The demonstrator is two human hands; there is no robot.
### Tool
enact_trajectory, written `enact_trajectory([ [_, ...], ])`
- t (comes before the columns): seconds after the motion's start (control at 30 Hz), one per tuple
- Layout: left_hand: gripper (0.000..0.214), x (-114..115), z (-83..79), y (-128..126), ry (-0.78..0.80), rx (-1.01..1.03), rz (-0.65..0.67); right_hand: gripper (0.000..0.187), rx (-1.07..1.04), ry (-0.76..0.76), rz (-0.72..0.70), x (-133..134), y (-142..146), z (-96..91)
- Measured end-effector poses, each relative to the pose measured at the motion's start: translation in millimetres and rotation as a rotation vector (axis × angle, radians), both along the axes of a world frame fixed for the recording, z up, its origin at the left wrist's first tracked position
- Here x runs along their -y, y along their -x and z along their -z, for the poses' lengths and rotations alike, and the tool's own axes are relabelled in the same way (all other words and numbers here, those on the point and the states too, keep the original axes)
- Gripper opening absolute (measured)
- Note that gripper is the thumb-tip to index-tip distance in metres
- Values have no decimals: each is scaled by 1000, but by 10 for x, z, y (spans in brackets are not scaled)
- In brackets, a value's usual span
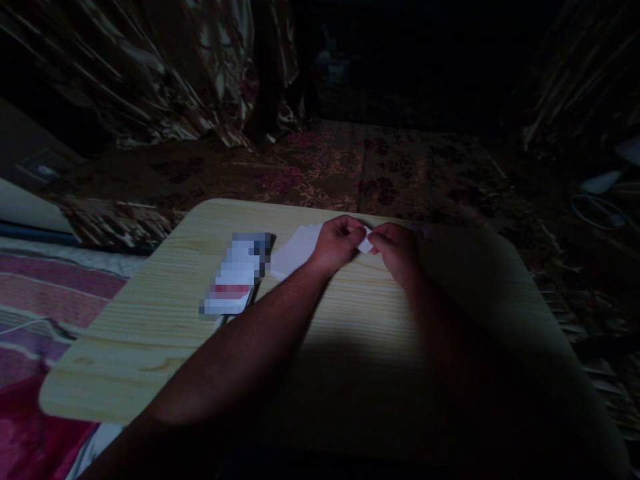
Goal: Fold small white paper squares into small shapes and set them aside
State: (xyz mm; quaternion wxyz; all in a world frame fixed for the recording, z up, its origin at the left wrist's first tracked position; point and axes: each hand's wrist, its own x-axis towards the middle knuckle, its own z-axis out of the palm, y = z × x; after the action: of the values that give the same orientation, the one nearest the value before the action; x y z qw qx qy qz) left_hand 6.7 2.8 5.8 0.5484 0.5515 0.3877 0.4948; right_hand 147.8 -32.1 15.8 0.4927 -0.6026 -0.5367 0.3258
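Both my hands meet over the far part of a light wooden table (345, 320). A small piece of white paper (365, 245) is pinched between them. My left hand (337, 243) is closed on its left side, with thumb and fingers together. From the right, my right hand (397, 248) grips the same piece between thumb and fingers. Larger white paper sheets (295, 252) lie on the table, partly behind my left hand and forearm. A phone (235, 273) with a blurred, lit screen rests left of the sheets. Dim light hides the finer details.
A ledge under patterned dark cloth (350, 167) runs beyond the table, with shiny curtains (210, 67) hanging above. Striped bedding (55, 280) is at the left, and a red cloth (40, 420) lies near the table's left corner. A white cable (595, 210) shows at the right.
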Motion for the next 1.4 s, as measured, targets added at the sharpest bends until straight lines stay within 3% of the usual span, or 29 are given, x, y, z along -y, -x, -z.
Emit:
enact_trajectory([
  [0.37, 18, -19, 32, 9, -17, -54, 8, 14, -63, -33, -25, -30, -28, 80],
  [1.4, 18, 2, 4, 10, -5, -11, -10, 18, -76, -8, -30, -8, -16, 22],
])
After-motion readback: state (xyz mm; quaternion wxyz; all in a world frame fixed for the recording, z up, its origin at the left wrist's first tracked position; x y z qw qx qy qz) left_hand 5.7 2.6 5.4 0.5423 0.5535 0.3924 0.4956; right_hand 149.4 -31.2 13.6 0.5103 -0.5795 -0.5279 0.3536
